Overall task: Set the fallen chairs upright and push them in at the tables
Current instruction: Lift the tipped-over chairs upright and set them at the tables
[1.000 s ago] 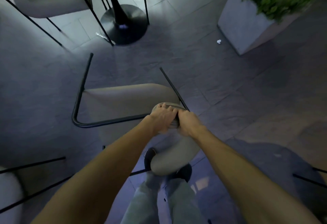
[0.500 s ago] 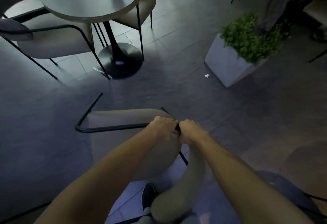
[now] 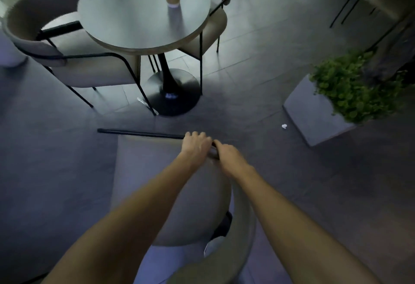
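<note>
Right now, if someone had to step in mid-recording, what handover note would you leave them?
Left hand: grip shut on the chair, at the black frame bar along its front edge.
Right hand: grip shut on the same chair, just beside the left hand.
The chair stands between the person and the round table, apart from it, not yet pushed in. Two other chairs are already at that table.
Done: this chair looks about upright, though its legs are hidden.
Left: push it in at the table, then check for any other fallen chairs out of view.
</note>
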The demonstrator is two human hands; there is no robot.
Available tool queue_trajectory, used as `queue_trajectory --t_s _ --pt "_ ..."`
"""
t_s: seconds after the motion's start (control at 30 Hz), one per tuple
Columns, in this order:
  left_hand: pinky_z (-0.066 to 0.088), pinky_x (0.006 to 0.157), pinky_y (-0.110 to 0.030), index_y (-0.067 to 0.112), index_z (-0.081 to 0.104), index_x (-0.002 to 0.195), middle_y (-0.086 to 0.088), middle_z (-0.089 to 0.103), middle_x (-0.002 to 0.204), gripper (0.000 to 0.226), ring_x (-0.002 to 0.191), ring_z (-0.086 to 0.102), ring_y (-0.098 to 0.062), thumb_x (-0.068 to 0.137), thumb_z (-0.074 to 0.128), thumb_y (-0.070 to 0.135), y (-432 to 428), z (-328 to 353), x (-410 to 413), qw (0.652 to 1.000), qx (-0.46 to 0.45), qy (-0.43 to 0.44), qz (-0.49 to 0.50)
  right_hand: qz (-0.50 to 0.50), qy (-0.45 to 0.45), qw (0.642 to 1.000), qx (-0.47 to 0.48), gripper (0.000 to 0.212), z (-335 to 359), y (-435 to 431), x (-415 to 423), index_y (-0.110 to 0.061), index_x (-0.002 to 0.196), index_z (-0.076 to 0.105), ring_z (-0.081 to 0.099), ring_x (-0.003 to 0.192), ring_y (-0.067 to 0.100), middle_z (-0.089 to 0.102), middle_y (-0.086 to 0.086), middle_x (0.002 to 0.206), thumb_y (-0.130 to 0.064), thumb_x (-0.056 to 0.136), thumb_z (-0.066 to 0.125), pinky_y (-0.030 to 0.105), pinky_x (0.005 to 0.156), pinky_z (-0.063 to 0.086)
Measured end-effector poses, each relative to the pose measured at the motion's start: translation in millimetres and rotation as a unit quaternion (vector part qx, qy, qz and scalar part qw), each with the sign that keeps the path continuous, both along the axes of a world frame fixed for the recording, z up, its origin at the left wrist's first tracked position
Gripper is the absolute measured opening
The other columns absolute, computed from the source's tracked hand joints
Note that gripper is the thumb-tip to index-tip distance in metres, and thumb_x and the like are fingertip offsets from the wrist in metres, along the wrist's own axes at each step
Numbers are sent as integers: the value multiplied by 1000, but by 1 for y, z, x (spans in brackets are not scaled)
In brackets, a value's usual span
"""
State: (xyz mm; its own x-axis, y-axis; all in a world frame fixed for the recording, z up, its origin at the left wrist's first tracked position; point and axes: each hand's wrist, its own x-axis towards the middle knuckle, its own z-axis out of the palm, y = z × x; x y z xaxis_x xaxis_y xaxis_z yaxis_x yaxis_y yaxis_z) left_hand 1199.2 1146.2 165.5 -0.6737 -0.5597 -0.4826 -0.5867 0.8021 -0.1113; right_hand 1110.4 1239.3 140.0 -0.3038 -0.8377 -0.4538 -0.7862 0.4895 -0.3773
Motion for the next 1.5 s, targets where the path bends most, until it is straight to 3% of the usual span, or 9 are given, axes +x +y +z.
queue_trajectory --t_s 0.2,0.37,0.53,0.8,1.07,1.2,1.3,1.5 --pt "34 108 -43 22 50 130 -7 51 130 49 123 48 -31 85 69 18 -44 -9 -23 998 -33 20 53 29 -33 999 -14 43 -13 -56 -32 -15 132 44 63 104 40 65 17 115 -24 93 60 44 81 49" --pt "22 118 -51 14 32 144 -16 43 139 73 135 34 -38 82 70 19 -61 -28 -34 989 -84 90 81 17 -19 999 -44 46 -20 -92 -41 -8 139 35 62 108 42 60 20 122 -27 100 52 46 82 48" --pt "11 119 -57 15 34 141 -13 42 138 68 138 30 -39 81 64 24 -95 -48 -43 989 -71 119 56 6 6 999 -49 51 -28 -132 -51 -9 142 30 61 107 42 55 20 126 -25 99 52 48 82 50" --pt "10 121 -55 17 28 147 -15 35 144 71 139 27 -39 86 60 33 -161 -63 -65 993 -15 109 32 -6 42 999 6 51 -50 -186 -71 -10 138 31 60 108 42 50 19 127 -21 96 57 48 81 50" --pt "8 120 -57 18 23 149 -17 30 148 75 140 24 -41 86 59 36 -172 -79 -67 994 -15 112 1 -16 76 996 48 57 -55 -193 -75 -11 143 26 55 111 41 43 19 132 -18 96 57 45 81 46" --pt "13 120 -54 19 17 154 -17 21 157 78 148 12 -42 90 59 34 -170 -70 -58 994 10 112 12 3 116 991 70 77 -42 -187 -65 -11 154 12 48 123 37 39 17 141 -18 94 60 46 90 48" --pt "22 118 -51 19 13 157 -15 13 162 81 149 12 -41 92 59 33 -160 -59 -46 991 21 126 37 44 153 987 33 78 -28 -181 -59 -10 155 13 47 125 36 38 16 145 -21 94 60 46 91 50" --pt "40 103 -46 20 30 148 -11 37 146 62 133 36 -33 93 54 36 -125 -24 -20 980 31 136 144 193 186 963 5 62 21 -170 -60 -16 147 30 43 126 38 36 15 144 -15 92 59 48 98 43"
